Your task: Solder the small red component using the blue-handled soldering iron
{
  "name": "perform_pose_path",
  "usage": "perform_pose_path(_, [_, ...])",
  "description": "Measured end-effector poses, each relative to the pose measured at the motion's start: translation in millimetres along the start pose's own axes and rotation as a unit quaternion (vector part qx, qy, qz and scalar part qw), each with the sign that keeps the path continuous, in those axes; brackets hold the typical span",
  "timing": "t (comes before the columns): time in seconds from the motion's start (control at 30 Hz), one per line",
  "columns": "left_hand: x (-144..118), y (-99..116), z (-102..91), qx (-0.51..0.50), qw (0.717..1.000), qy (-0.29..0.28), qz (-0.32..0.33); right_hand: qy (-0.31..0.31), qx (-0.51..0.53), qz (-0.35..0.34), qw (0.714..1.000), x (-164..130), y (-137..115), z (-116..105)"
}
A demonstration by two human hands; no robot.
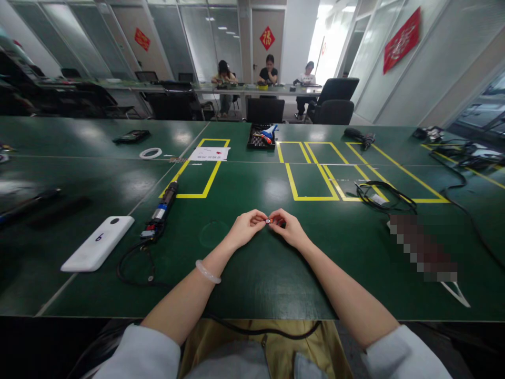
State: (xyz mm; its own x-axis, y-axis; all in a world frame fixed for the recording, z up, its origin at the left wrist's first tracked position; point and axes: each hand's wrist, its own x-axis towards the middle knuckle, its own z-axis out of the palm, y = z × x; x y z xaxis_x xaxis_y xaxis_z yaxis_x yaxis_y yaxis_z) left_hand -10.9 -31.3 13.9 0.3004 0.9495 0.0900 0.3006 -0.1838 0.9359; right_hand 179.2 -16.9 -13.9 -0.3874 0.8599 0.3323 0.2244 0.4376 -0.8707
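In the head view my left hand (248, 228) and my right hand (289, 227) meet over the green table, thumbs and forefingers pinched together. Between the fingertips is a tiny orange and white piece (269, 221), too small to name. Both hands appear to grip it, one from each side. A pale bangle (208, 272) circles my left wrist. To the left of my hands lies a corded electric screwdriver (160, 210), with a white rounded block (98, 243) marked with a digit beyond it.
Yellow tape outlines (315, 198) mark the green table (252, 284). A black tray (261, 143) holds small tools. A tape roll (150, 153) and paper sheet (209, 153) lie left. Right are a coiled black cable (389, 192) and a blurred-out object (424, 247). Several people sit behind.
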Motion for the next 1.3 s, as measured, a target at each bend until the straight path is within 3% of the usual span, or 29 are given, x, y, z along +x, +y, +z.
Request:
perform_pose_path(0.5, [-2, 2, 1.2, 0.014, 1.000, 0.013, -0.009, -0.011, -0.053, 0.002, 0.999, -1, -3, 0])
perform_pose_path(1.0, [-3, -4, 4.1, 0.018, 1.000, 0.019, 0.016, -0.003, 0.007, 0.035, 0.999, -1, -1, -1])
perform_pose_path(1.17, [0, -8, -5.6, -0.005, 1.000, 0.010, 0.005, 0.000, 0.023, 0.046, 0.999, 0, -2, -1])
perform_pose_path(1.3, [5, -12, -20.7, -0.055, 0.998, 0.036, -0.018, 0.004, 0.031, 0.051, 0.998, 0, 1, -1])
